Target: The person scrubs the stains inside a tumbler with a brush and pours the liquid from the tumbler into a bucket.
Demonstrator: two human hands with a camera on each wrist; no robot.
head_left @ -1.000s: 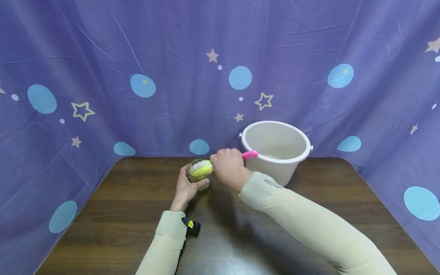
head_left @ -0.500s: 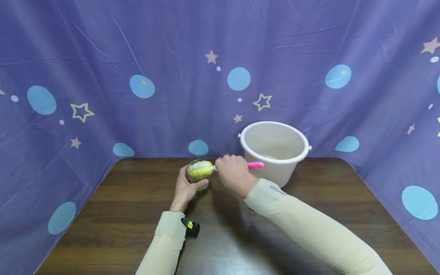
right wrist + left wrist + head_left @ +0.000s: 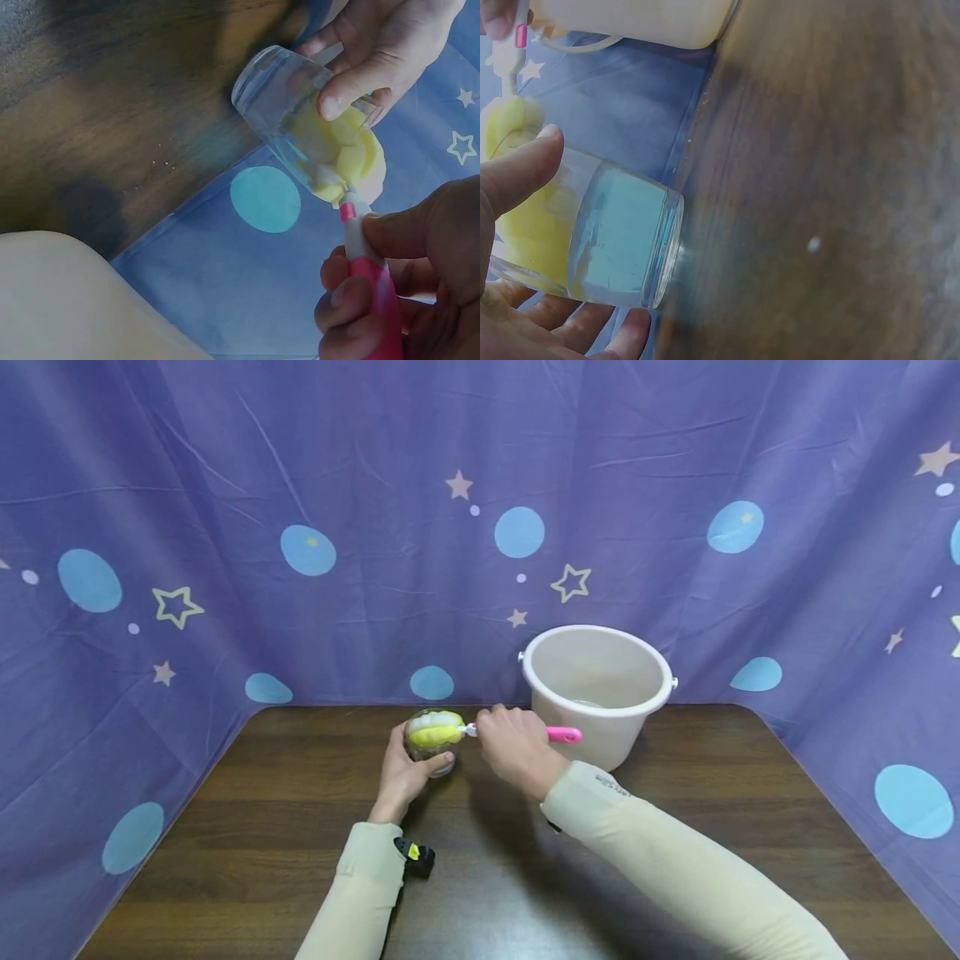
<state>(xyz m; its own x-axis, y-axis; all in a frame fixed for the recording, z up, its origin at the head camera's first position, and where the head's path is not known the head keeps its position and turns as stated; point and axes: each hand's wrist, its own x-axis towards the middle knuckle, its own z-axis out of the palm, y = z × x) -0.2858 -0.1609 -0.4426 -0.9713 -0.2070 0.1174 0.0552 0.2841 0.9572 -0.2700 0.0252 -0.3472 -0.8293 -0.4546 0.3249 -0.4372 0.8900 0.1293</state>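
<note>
My left hand [image 3: 405,777] holds a clear drinking glass [image 3: 619,236] from the side, its thumb across the near wall and fingers behind. In the right wrist view the glass lies tilted. A cup brush with a yellow and white sponge head [image 3: 437,732] sits partly inside the glass, part of the sponge bulging out at the mouth. My right hand [image 3: 519,745] grips the brush by its pink and white handle [image 3: 379,300], thumb along the white neck. The handle's pink end sticks out past the hand, in front of the bucket.
A white bucket [image 3: 641,710] stands at the back right of the brown wooden table [image 3: 300,827], close behind my right hand. Something clear, perhaps water, shows at its bottom. A purple curtain [image 3: 390,527] hangs along the back and sides. Small droplets [image 3: 163,161] dot the tabletop.
My right hand has shifted right and toward me, and the brush handle has swung nearly level. More of its white neck shows between hand and sponge. The left hand and glass have barely moved.
</note>
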